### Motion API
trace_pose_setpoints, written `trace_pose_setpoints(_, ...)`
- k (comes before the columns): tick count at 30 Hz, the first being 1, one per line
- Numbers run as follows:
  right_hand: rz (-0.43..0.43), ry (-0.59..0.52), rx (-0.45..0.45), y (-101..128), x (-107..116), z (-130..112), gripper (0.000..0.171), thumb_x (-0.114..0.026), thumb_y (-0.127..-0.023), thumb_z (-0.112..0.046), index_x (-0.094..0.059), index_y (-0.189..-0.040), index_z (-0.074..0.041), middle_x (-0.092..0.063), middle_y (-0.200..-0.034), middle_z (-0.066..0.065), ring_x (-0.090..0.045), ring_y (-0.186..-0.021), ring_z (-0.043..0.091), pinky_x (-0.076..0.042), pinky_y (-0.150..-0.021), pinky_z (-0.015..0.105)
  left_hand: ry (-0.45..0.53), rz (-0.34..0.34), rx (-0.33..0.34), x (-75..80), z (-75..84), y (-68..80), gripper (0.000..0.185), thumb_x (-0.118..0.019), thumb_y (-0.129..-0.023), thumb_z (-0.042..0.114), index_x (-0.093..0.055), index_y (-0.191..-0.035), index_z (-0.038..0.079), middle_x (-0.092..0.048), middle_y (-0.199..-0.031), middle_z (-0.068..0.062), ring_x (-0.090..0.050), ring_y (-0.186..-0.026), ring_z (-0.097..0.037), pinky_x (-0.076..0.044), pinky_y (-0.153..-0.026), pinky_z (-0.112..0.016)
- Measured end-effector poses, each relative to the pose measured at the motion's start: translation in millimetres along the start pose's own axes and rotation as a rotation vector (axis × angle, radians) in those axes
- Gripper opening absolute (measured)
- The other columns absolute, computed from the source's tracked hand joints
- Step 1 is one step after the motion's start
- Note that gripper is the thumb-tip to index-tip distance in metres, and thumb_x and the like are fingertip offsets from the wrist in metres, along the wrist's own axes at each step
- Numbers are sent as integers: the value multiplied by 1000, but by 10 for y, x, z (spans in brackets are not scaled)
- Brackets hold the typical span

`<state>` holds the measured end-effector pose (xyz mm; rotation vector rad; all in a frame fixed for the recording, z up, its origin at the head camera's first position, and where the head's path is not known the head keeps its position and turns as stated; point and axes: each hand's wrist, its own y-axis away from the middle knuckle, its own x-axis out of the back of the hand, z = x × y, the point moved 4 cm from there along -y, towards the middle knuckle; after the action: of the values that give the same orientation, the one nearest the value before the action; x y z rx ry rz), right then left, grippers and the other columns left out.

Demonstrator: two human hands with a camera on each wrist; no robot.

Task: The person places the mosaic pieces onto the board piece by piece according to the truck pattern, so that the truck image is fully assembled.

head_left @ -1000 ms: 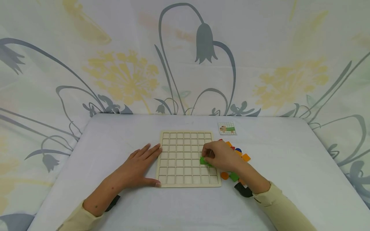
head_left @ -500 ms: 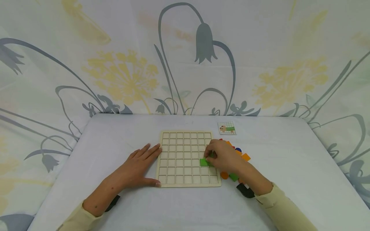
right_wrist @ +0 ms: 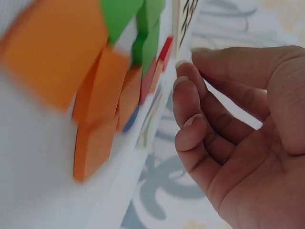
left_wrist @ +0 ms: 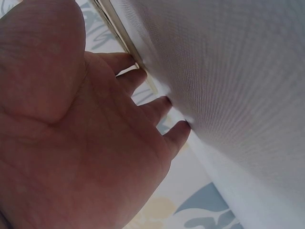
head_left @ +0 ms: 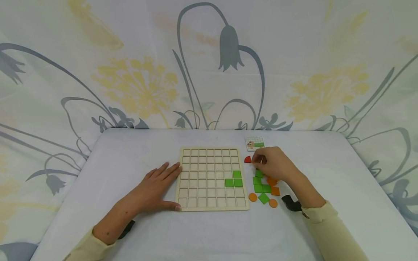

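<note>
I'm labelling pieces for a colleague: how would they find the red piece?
Start at the wooden grid board on the table. Beyond its top right corner, below the small pattern card, lies the red piece, beside the right hand's fingertips. It is the only red, half-round piece; nearby ones are green or orange.

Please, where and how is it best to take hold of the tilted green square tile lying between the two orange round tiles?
Probably pinch the tilted green square tile across two opposite straight edges, coming from above. It lies flat on the white table, so only its thin edges offer a grip; the orange round tiles sit apart, leaving fingertip room.
</note>
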<state>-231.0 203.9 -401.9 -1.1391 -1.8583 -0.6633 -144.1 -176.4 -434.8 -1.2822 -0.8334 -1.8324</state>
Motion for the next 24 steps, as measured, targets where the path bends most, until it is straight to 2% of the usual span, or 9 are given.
trace_pose_setpoints(8, -163, 7, -4, 23, 21, 118, 9, -80, -90, -4, -76, -88, -11, -65, -80, -3, -57, -76, 16, -52, -69, 31, 2, 0, 1, 6, -1, 7, 119, -77, -82, 73, -25, -170, 13, -20, -177, -4, -16, -163, -40, -26, -123, -65)
trace_pose_setpoints(17, -181, 10, -45, 13, -30, 117, 8, -83, -89, -5, -76, -91, -8, -66, -82, 0, -58, -78, 18, -53, -72, 33, 5, 2, 3, 3, -6, 8, 119, -77, -82, 74, -25, -170, 13, -21, -177, -3, -16, -163, -39, -26, -123, -65)
trace_pose_setpoints(24, -193, 16, -37, 20, -54, 65, 12, -84, -88, -5, -72, -90, -9, -63, -81, 0, -57, -79, 18, -53, -73, 33, 13, 0, 4, -5, -14, 3, 119, -77, -82, 74, -25, -170, 13, -21, -177, -3, -16, -163, -40, -26, -123, -66)
